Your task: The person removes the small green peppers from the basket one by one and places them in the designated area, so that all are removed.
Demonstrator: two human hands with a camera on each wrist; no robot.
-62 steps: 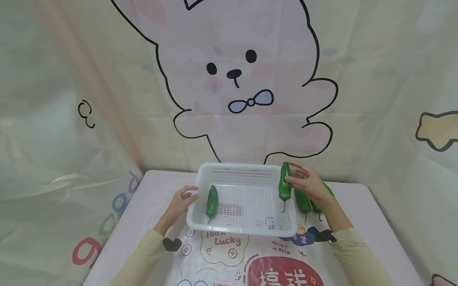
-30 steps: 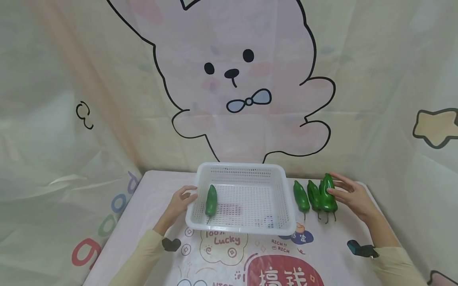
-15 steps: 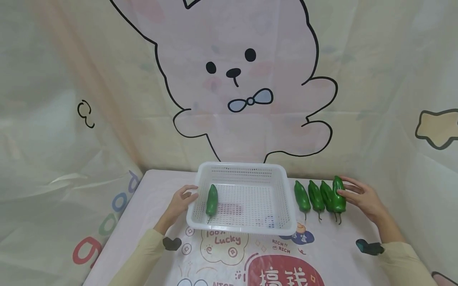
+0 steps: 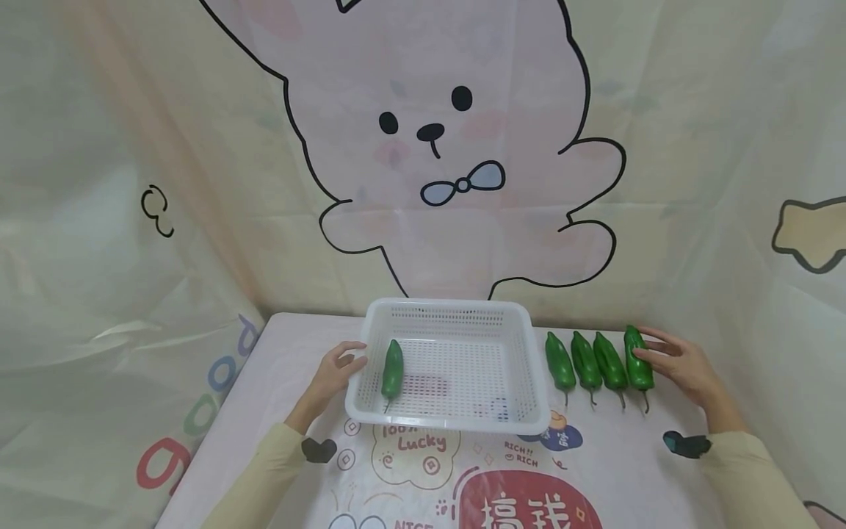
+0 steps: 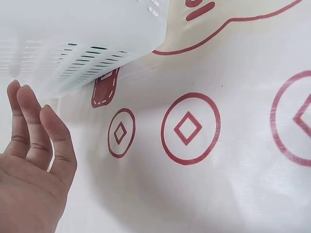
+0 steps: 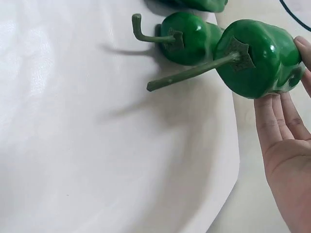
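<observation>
Right hand is pinching rightmost green pepper between thumb and fingers, three green peppers are lying beside it on printed tablecloth; left hand is touching white perforated basket at left, fingers loosely bent, lone green pepper lying inside.

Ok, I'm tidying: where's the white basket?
In the head view, the basket sits near the table's far edge, between the left hand and four green peppers.
</observation>
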